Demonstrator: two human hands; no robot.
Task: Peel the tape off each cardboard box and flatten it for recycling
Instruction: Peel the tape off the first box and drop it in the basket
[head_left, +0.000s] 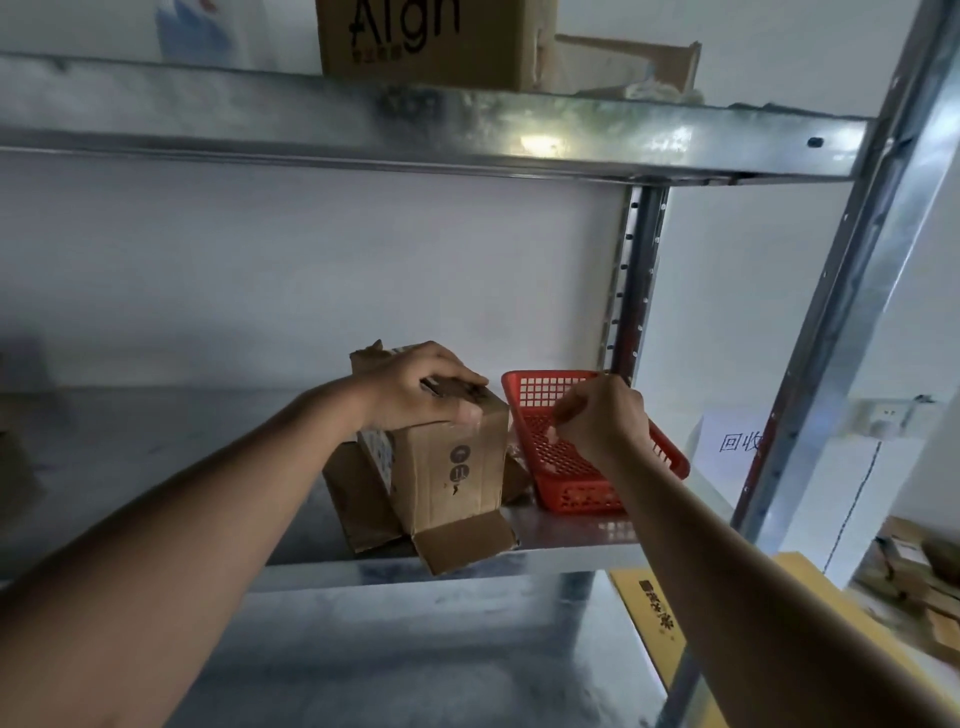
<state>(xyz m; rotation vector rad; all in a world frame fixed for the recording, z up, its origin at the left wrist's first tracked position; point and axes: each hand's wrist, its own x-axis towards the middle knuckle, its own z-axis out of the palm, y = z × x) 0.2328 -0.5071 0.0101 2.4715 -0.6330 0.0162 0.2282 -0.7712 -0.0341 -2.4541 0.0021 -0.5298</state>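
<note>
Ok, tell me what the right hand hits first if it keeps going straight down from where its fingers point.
Most likely the red basket: the right hand hangs over its perforated floor, fingertips pinched and pointing down into it. Depth is unclear; what it pinches is too small to tell.

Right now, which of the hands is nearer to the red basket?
Right. The right hand hovers over the red basket, fingers curled as if pinching something. The left hand grips the cardboard box beside it.

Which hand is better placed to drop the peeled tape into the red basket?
The right hand. It hovers directly above the red basket, apparently pinching a small clear piece of tape. The left hand grips the top of the cardboard box, steadying it.
</note>
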